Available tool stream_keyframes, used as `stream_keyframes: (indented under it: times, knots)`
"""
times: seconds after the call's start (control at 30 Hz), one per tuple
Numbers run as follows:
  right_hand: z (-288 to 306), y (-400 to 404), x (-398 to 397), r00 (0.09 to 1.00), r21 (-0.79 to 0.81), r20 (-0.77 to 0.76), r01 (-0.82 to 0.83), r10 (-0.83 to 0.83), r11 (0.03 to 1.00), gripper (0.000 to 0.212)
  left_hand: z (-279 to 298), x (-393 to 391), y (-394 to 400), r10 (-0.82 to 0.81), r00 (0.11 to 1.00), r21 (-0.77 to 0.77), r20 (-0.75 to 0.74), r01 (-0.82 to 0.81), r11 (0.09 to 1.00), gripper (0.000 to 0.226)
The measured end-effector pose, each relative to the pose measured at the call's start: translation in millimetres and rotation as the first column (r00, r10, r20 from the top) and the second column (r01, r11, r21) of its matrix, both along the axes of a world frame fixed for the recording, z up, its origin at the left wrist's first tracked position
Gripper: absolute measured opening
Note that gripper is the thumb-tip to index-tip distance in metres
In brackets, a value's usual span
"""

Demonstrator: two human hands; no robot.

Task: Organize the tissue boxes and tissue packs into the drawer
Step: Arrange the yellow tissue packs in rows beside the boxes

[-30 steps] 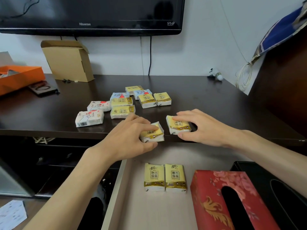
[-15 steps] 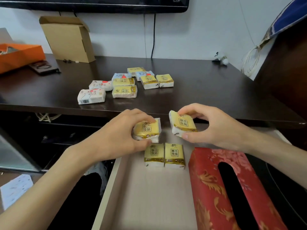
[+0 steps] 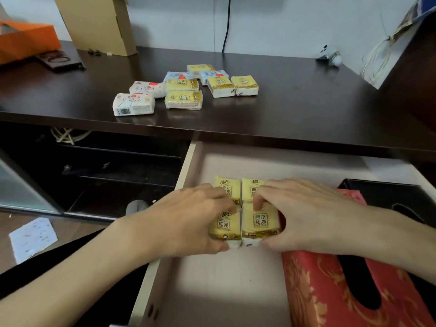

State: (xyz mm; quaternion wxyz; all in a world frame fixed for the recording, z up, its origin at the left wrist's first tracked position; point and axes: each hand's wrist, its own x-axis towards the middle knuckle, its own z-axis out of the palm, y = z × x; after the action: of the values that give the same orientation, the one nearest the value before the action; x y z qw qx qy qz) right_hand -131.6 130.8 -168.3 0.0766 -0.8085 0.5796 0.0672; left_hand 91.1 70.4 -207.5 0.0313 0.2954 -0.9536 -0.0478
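Observation:
The open drawer [image 3: 212, 291] has a pale bottom. My left hand [image 3: 186, 220] grips a yellow tissue pack [image 3: 225, 226] and my right hand [image 3: 304, 215] grips another yellow tissue pack [image 3: 260, 223]; both packs rest side by side on the drawer bottom. Just behind them lie two more yellow packs [image 3: 233, 188], partly covered by my fingers. A red floral tissue box [image 3: 330, 291] lies at the drawer's right, with a black tissue box [image 3: 389, 194] beyond it. Several yellow and white tissue packs [image 3: 184, 89] remain on the dark tabletop [image 3: 295, 105].
On the tabletop stand a cardboard box [image 3: 99, 22] at the back, an orange box [image 3: 26, 38] and a dark flat case [image 3: 59, 61] at the left. A small white object [image 3: 332, 56] lies at the back right. Dark shelves [image 3: 106, 166] and a paper sheet [image 3: 33, 237] are below left.
Both hands lifted one yellow pack each off the table edge and brought them down into the drawer, setting them in front of the two packs lying there. The camera tilted downward.

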Motion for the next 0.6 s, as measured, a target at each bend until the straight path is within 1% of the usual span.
stream_keyframes:
  times: [0.07,0.13,0.2,0.27,0.3,0.37,0.43,0.5,0.57,0.6]
  knots:
    - [-2,0,5,0.999,-0.003,-0.04,-0.024,0.024,1.0,0.048,-5,-1,2,-0.02,1.0,-0.032,0.024,0.021,0.999,0.063]
    - [-4,-1,7,0.998,0.015,-0.057,-0.025,0.026,1.0,0.046,-6,-2,3,-0.034,0.999,-0.057,0.042,0.036,0.998,0.062]
    - [-4,-1,7,0.998,0.05,-0.053,-0.018,0.021,0.999,0.052,-7,-1,3,-0.045,0.997,-0.056,0.055,0.048,0.997,0.064]
    - [-3,-1,5,0.999,0.078,-0.032,-0.003,0.006,0.997,0.065,-7,-1,3,-0.06,0.993,-0.042,0.102,0.064,0.997,0.068]
    - [-1,-1,5,1.0,0.083,-0.008,0.009,-0.008,0.997,0.068,-7,-1,3,-0.063,0.99,-0.033,0.128,0.068,0.997,0.069]
    - [3,-2,2,0.998,0.085,0.05,0.038,-0.043,0.996,0.065,-6,-1,3,-0.067,0.986,-0.02,0.151,0.07,0.997,0.072]
    - [5,-6,0,0.996,0.082,0.069,0.057,-0.063,0.995,0.059,-2,-1,2,-0.082,0.988,0.015,0.133,0.081,0.997,0.072]
    - [6,-13,-2,0.996,0.086,0.054,0.064,-0.069,0.994,0.056,6,1,0,-0.099,0.993,0.074,0.062,0.095,0.993,0.065]
    - [4,-21,-3,0.998,0.108,0.021,0.056,-0.059,0.993,0.064,13,4,-6,-0.098,0.995,0.065,-0.036,0.1,0.993,0.055]
    - [3,-25,-4,0.999,0.126,-0.002,0.049,-0.049,0.991,0.071,15,5,-10,-0.089,0.994,0.042,-0.063,0.092,0.995,0.055]
